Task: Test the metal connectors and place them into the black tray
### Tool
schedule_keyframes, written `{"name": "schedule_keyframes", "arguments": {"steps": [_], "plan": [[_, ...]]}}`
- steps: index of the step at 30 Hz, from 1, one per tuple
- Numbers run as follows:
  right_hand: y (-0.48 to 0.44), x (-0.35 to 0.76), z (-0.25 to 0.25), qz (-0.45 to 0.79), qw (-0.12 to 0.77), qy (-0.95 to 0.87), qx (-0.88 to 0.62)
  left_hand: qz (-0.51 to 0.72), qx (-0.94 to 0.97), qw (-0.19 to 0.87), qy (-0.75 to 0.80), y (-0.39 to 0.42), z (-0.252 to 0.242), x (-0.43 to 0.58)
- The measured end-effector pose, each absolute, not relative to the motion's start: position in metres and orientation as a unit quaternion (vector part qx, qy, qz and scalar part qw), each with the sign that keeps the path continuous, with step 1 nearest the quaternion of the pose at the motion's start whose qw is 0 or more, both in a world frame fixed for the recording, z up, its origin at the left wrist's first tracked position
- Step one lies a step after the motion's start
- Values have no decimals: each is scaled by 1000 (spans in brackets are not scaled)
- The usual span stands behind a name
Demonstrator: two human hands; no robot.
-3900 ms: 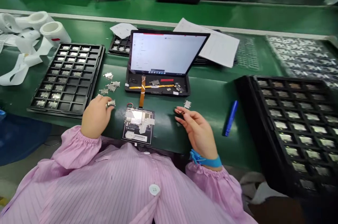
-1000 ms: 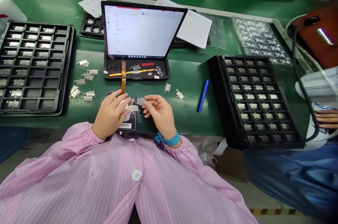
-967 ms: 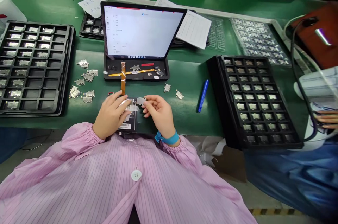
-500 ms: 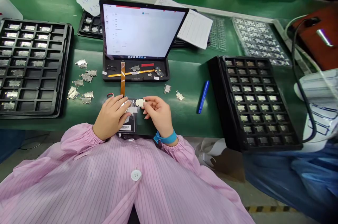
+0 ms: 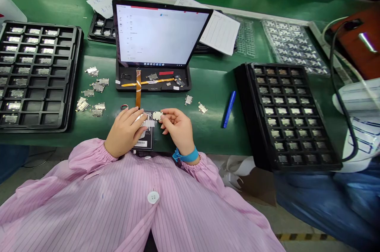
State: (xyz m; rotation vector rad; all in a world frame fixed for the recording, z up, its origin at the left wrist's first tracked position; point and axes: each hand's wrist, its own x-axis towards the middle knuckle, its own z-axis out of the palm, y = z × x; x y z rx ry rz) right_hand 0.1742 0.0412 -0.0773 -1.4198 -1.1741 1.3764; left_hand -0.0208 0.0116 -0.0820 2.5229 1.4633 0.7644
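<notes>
My left hand [image 5: 124, 130] lies with fingers stretched over a black circuit board [image 5: 149, 140], which has a barcode label near its lower edge. Under the fingertips, part of the board and a pale piece on it are hidden. My right hand [image 5: 177, 128] pinches a small whitish module [image 5: 157, 116] with dark dots along its edge, between thumb and fingers. This module sits at the board's upper right; whether it touches the board I cannot tell. An orange-brown ribbon cable [image 5: 138, 90] runs from the board up to the lit tablet screen [image 5: 160, 34].
Small metal modules lie loose in piles [image 5: 97, 86] at left and as two single pieces [image 5: 202, 107] at right. Black compartment trays stand at left [image 5: 55, 106] and right [image 5: 247, 113]. A blue marker [image 5: 229, 109], papers [image 5: 219, 32] and a clear blister tray [image 5: 293, 46] also occupy the bench.
Both hands and the module stay in nearly the same place. The view has shifted very slightly, and a hand at the far top right edge is out of sight now.
</notes>
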Motion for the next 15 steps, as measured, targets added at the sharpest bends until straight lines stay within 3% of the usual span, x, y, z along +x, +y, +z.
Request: {"name": "schedule_keyframes", "arguments": {"steps": [15], "plan": [[42, 176, -80, 548, 406, -478, -554, 251, 835, 64, 486, 11, -83, -21]]}}
